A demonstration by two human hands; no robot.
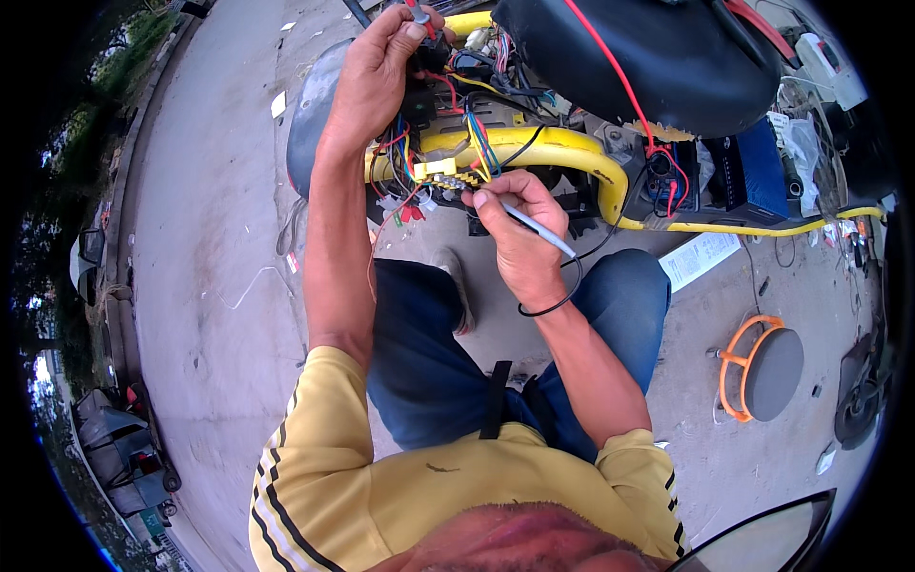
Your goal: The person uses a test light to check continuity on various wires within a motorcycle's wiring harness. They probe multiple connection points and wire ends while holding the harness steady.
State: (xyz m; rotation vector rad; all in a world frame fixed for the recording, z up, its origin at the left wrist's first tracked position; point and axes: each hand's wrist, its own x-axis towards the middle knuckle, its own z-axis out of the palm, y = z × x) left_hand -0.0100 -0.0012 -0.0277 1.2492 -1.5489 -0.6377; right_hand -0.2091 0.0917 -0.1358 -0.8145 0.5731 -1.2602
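Note:
My left hand (pixel 367 91) is closed around a red and grey test probe (pixel 420 15) at the far side of a scooter's exposed wiring. Between the fingers of my right hand (pixel 527 234) is a grey test probe (pixel 539 230) with a black lead (pixel 579 278) looping over the wrist. Its tip points at a yellow multi-pin connector (pixel 448 177) hanging by the yellow frame tube (pixel 572 148); whether it touches cannot be made out. Loose coloured wires (pixel 484 143) surround the connector. A red lead (pixel 620 78) runs across the black seat (pixel 648 57) to a dark device (pixel 670 181).
A blue box (pixel 758 170) and plastic wrapping (pixel 803 157) lie to the right on the scooter's floor. Below them are a printed sheet (pixel 701 259) and a round stool with an orange frame (pixel 734 370). A parked vehicle (pixel 124 453) stands at far left.

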